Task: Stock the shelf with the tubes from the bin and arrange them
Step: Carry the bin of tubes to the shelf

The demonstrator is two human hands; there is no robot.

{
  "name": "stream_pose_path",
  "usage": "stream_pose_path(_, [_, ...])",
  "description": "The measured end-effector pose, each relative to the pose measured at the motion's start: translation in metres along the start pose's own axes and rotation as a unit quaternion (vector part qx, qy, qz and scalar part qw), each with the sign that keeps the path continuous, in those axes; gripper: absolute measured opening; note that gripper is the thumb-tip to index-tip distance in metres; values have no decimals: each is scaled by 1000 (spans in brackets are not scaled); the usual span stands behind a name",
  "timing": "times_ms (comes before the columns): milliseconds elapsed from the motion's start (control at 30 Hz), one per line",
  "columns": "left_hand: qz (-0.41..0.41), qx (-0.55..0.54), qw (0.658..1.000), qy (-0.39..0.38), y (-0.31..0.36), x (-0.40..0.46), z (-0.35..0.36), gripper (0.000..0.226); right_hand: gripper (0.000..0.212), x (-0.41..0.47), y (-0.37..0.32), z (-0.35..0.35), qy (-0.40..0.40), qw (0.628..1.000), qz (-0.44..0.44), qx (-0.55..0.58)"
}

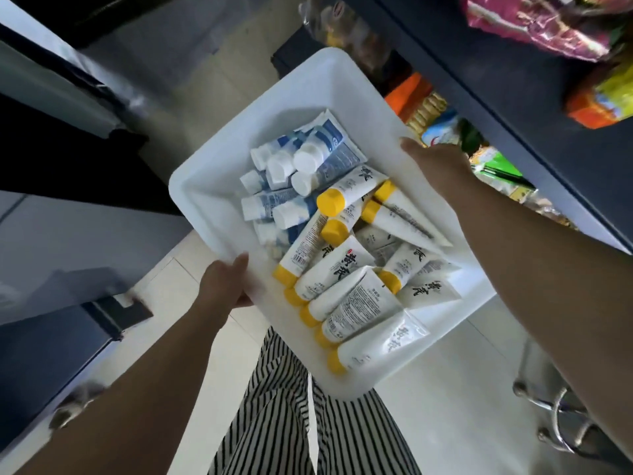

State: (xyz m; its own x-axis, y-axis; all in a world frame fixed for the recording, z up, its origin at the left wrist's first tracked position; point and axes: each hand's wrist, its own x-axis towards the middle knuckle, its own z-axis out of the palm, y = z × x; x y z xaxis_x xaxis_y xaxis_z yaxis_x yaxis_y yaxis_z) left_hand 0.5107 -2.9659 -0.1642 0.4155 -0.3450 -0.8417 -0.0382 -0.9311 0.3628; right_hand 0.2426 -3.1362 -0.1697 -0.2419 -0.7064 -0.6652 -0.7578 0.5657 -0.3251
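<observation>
A white plastic bin (308, 94) is held up in front of me, tilted. My left hand (224, 286) grips its near-left rim with the thumb over the edge. My right hand (442, 166) grips the right rim. Inside lie several white tubes with yellow caps (342, 265) and black lettering, piled toward the near right. Several blue-and-white tubes with white caps (308, 162) are heaped in the middle of the bin. The far end of the bin is bare.
A dark shelf unit (513, 108) runs along the right, with colourful snack packets (496, 166) on a lower level and bags (548, 25) on a higher one. Dark cabinets (51, 217) stand left. A chrome stool base (555, 416) sits lower right on the pale tiled floor.
</observation>
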Motion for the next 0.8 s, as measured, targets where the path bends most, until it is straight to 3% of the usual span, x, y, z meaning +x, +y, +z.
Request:
stream_pose_path(67, [-8,-1,1000,-5,-1,-2,1,33,80,-5,3,0,-21,998,16,52])
stream_pose_path(133, [-6,16,1000,-10,-1,-3,3,32,91,-9,7,-3,-46,998,28,19])
stream_pose_path(267, [-8,12,999,-32,0,-5,4,30,93,-12,4,-11,-91,995,29,-26])
stream_pose_path(633, [-43,37,995,-82,-41,-52,75,41,94,-25,77,-49,-103,985,101,-99])
stream_pose_path(800, [-108,-29,988,-103,-51,-87,104,31,95,-31,108,-59,-70,986,105,-107])
